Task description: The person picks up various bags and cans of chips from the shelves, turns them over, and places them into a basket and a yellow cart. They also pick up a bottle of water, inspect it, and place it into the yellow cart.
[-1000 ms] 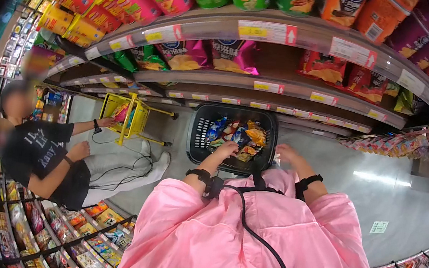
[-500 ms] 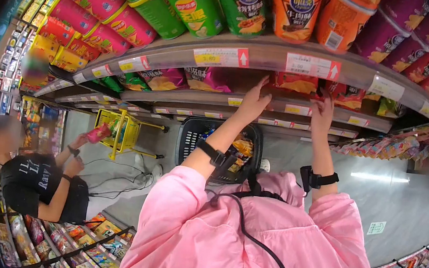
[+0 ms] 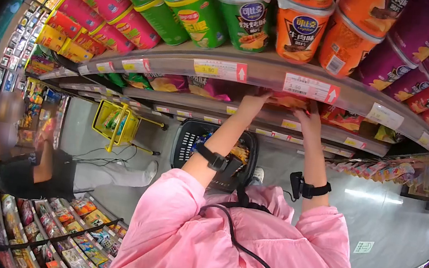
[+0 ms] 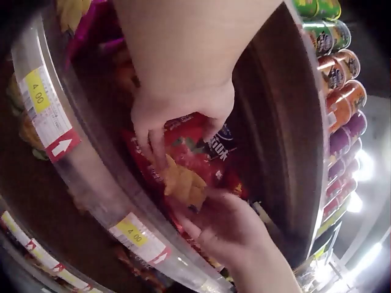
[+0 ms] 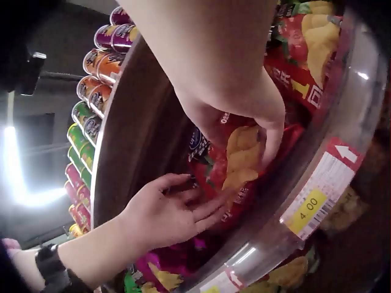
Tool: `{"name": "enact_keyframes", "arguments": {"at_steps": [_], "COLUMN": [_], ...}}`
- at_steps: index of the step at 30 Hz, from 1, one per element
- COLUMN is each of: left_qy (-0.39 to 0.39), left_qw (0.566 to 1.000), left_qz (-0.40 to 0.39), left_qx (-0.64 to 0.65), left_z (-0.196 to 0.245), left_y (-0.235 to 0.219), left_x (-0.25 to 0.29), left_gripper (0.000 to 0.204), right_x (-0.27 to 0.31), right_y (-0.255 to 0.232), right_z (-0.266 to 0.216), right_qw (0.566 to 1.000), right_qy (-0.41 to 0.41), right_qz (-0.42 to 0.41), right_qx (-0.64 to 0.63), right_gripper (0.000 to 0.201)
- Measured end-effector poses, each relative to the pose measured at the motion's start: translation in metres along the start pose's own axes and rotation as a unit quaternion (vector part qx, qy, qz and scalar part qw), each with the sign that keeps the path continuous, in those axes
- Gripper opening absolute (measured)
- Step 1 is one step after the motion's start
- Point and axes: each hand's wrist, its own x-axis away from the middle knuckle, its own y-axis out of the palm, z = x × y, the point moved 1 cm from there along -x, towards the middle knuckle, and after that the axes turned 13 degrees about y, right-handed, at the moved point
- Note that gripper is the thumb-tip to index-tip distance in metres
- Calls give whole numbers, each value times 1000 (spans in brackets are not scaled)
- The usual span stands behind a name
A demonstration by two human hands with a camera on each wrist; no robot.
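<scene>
A red bag of potato chips (image 4: 183, 152) lies on the shelf under the row of chip tubs. My left hand (image 3: 253, 104) holds one end, its thumb and fingers to either side of the bag in the left wrist view. At the other end my right hand (image 5: 244, 122) grips the same bag, fingers curled along its edge. In the head view the shelf edge above partly covers the bag and both sets of fingertips. Close by my right hand are more red chip bags (image 5: 299, 49); purple bags (image 5: 171, 259) are beyond my left.
Chip tubs (image 3: 298, 34) fill the shelf above, behind a lip with price tags (image 3: 220, 70). A black basket (image 3: 181, 157) with several snack bags stands on the floor below. To the left are a yellow cart (image 3: 98, 125) and another person (image 3: 46, 174); hanging packs (image 3: 367, 167) are at right.
Both hands have risen from over the basket to the shelf and now hold the red bag. The other person took a pink pack from the cart and raised it.
</scene>
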Motion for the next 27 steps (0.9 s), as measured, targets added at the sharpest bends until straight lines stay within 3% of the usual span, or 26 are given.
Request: {"name": "enact_keyframes", "arguments": {"at_steps": [3,6,9,10,13,16,19,20,24,27], "left_qy": [30,144,31,-10,-15,-64,-117,-144,-364,-350], "left_qw": [982,975,971,980,996,988,983,980,926,930], "left_qz": [-60,19,-78,-89,-68,-79,-64,-62,-39,35], "left_qx": [-174,-170,-222,-180,-59,-115,-124,-125,-94,-105], "left_z": [18,-17,19,25,22,-6,-17,-18,-59,-95], "left_y": [-29,-80,-97,-99,-113,-146,-161,-165,-203,-214], "left_x": [20,38,72,81,99,109,125,131,143,159], "left_gripper": [36,33,32,34,38,40,35,33,27,28], "right_x": [36,54,72,78,94,103,115,115,126,137], "right_y": [20,36,50,56,79,99,114,117,123,124], "right_z": [-23,-3,17,23,37,68,84,103,139,172], "right_qw": [996,992,993,994,987,979,934,926,893,863], "right_qy": [83,94,83,74,95,127,267,276,389,459], "right_qz": [-27,-57,-65,-64,-113,-152,-218,-236,-224,-213], "right_qx": [-29,-61,-58,-52,-57,-54,-94,-102,-27,-12], "right_gripper": [51,56,55,55,55,58,54,50,48,45]}}
